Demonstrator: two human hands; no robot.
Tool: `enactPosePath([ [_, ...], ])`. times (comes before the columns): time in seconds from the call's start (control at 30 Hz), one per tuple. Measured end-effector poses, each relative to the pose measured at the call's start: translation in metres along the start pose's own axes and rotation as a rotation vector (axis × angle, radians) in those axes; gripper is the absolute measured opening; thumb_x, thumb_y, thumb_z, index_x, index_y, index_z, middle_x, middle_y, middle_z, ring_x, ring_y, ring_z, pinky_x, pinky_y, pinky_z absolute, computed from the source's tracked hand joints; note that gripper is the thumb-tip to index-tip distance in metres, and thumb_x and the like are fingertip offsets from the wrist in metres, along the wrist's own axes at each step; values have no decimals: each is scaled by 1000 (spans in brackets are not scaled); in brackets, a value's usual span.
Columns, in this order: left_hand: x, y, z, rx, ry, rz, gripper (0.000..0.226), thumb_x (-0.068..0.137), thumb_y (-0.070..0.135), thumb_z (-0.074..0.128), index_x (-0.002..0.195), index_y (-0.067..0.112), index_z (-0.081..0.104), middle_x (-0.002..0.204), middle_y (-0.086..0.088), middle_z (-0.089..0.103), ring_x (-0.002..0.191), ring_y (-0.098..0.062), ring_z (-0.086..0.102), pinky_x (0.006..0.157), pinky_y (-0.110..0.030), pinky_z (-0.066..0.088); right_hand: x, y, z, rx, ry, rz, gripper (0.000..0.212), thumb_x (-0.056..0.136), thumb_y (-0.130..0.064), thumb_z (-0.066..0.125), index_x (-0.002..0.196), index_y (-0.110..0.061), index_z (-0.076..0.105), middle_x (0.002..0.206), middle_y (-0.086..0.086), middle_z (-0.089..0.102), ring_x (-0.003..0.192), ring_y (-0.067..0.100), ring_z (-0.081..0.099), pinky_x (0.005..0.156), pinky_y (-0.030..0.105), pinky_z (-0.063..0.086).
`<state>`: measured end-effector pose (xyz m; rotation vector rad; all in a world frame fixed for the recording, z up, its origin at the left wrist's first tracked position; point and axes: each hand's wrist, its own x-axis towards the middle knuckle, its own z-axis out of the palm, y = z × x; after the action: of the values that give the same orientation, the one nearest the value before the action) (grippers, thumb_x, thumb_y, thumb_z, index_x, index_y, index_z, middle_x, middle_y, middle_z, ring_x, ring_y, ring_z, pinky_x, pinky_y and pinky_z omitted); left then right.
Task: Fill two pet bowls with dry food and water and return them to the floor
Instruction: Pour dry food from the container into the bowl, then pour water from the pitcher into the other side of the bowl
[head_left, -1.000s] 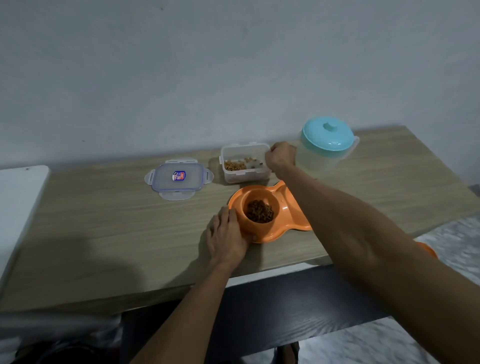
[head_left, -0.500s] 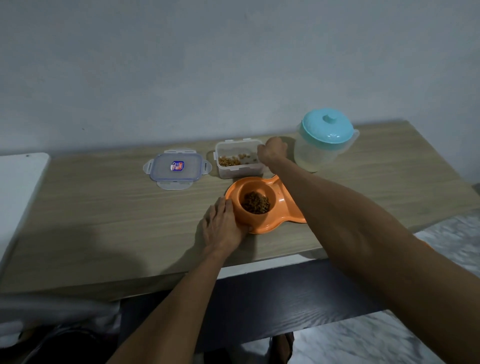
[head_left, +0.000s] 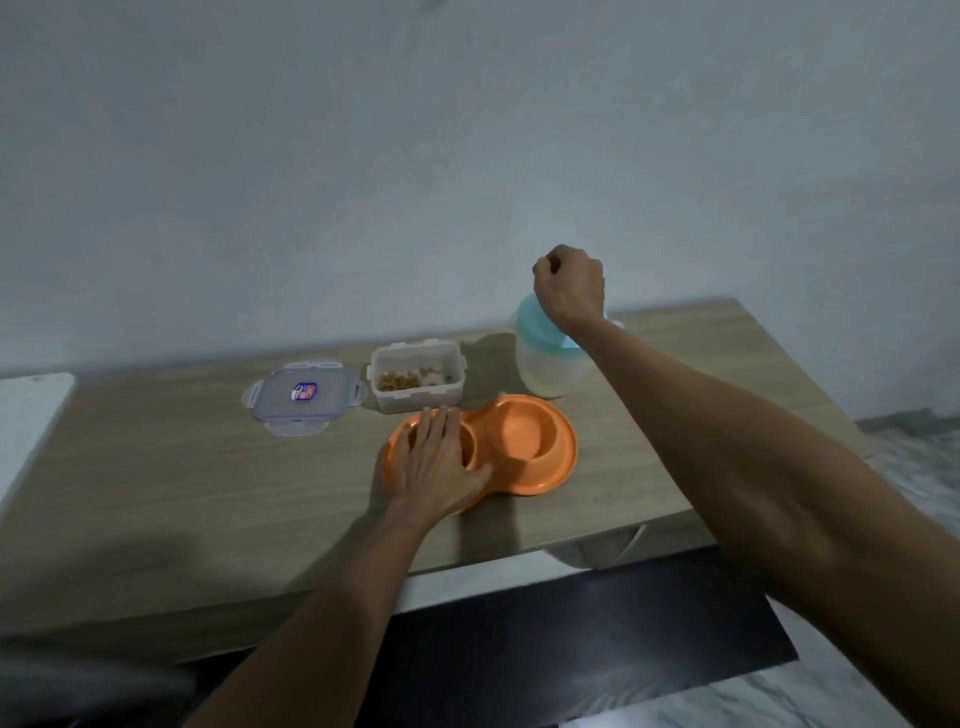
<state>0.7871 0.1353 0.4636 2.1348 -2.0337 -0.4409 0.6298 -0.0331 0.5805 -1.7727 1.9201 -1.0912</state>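
Observation:
An orange double pet bowl (head_left: 563, 460) sits on the wooden table (head_left: 156, 493) near its front edge. My left hand (head_left: 439, 460) lies flat over its left basin, thumb at the waist between the basins, so the kibble there is hidden. The right basin (head_left: 527, 441) holds nothing. Behind it stands a translucent water pitcher (head_left: 545, 369) with a teal lid. My right hand (head_left: 569, 283) is a closed fist just above that lid; I see nothing in it. A clear food container (head_left: 415, 379) with some kibble stands open behind the bowl.
The container's clear lid (head_left: 301, 397) lies flat to its left. A white surface (head_left: 26, 415) adjoins the table's left end. A dark panel (head_left: 571, 623) runs under the table front, and marbled floor (head_left: 909, 467) shows at right.
My right hand left the food container and rose to above the pitcher lid. My left hand slid from the bowl's side onto the filled basin. The right basin is now uncovered.

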Motion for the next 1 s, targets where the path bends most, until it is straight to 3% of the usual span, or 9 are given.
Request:
enactPosePath([
  [0.2,12,45,24,7,-63,-49,110,73,77,54,154,14,15,162,-6,16,151,-27,4,119,-52,11,30,86,-24,-18,44,191,35,92,-32,44,87,-5,67,90,15,65,86,32,61,70,33,44],
  [0.33,17,56,39,-8,-42,-132,115,71,78,55,154,12,12,162,-7,14,151,-27,1,118,-54,10,36,117,-19,218,-2,417,37,94,-33,44,80,-4,64,85,14,61,83,29,55,74,32,40],
  [0.47,19,58,46,-10,-6,-158,114,70,78,57,153,12,15,161,-7,18,151,-27,3,117,-55,9,31,131,-3,446,-29,576,40,90,-40,47,63,-13,60,85,12,67,89,33,65,86,40,51],
  [0.63,22,58,51,-35,11,-169,114,70,77,58,153,12,16,161,-6,18,151,-26,2,118,-55,8,28,136,10,529,-54,616,43,90,-44,50,66,-10,62,80,10,69,82,27,63,81,34,48],
  [0.77,22,59,49,-52,12,-171,112,70,75,60,153,13,15,161,-5,19,151,-26,2,118,-56,5,33,138,13,557,-79,639,40,79,-48,58,64,-12,63,70,8,67,76,29,66,81,44,54],
  [1.0,21,59,48,-76,21,-182,110,68,72,65,150,14,21,159,-3,24,151,-25,3,118,-57,6,31,125,1,511,-134,545,33,73,-36,67,58,-9,55,60,5,51,61,21,47,59,35,42],
])
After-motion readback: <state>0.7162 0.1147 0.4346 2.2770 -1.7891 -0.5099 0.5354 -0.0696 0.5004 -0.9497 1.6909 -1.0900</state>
